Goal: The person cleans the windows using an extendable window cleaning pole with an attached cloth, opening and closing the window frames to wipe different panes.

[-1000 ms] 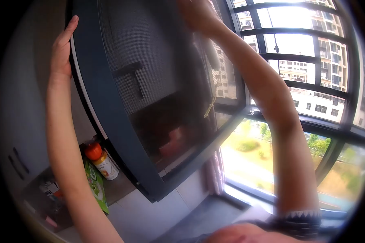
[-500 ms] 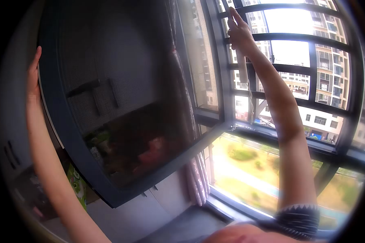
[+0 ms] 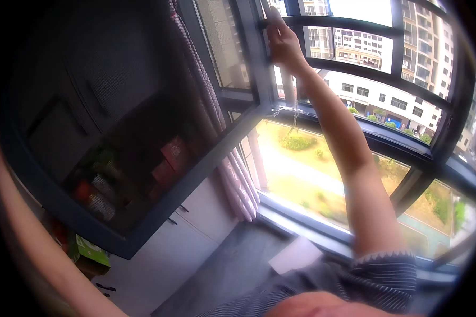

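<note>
Screen (image 3: 124, 134): left of the right hand (image 3: 285, 48).
Right hand: curled round a pale handle (image 3: 290, 91).
Left hand: out of view; grip cannot be told.

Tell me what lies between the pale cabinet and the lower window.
In the head view, the curtain hangs between the cabinet and the lower window.
</note>
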Demonstrator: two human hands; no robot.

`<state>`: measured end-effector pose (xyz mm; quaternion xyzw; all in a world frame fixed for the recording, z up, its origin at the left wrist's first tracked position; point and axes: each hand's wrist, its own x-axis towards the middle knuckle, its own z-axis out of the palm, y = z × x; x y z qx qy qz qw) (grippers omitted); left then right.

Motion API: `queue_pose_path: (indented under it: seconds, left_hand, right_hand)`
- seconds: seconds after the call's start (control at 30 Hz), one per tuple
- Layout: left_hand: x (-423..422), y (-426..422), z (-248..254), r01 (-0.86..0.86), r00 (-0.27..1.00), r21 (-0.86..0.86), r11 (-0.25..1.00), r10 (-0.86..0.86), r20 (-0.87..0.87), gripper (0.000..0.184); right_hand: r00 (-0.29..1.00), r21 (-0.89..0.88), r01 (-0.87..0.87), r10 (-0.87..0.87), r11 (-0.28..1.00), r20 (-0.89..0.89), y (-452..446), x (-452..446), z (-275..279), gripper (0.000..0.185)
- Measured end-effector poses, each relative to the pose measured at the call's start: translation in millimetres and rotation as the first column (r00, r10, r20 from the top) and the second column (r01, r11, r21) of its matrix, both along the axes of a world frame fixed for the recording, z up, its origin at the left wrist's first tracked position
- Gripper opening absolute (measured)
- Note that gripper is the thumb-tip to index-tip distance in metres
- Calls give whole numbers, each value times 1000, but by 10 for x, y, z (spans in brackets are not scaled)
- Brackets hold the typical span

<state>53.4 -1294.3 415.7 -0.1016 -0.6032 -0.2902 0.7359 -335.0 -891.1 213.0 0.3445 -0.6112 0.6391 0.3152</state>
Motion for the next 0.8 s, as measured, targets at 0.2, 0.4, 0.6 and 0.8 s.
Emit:
queue_pose_path:
  seconds: [0.2,0.4,0.6,0.8]
  left_hand:
    - [-60,-20,-24,33,999,0,999,-33,-4,63]
    - [-53,-65,-82,83,997,-5,997,-83,-5,60]
    - [-57,-76,-149,127,992,-20,992,-127,3,57]
    - [-57,0,-205,135,990,-28,990,-134,36,55]
  right_hand:
    - [1000,-28,1,-1,1000,21,135,482,-1720,52]
    - [958,80,12,-35,997,285,225,1159,-2555,55]
    - [937,63,-12,-10,998,348,102,1420,-2222,53]
    - [871,206,69,-159,976,465,312,2211,-3395,56]
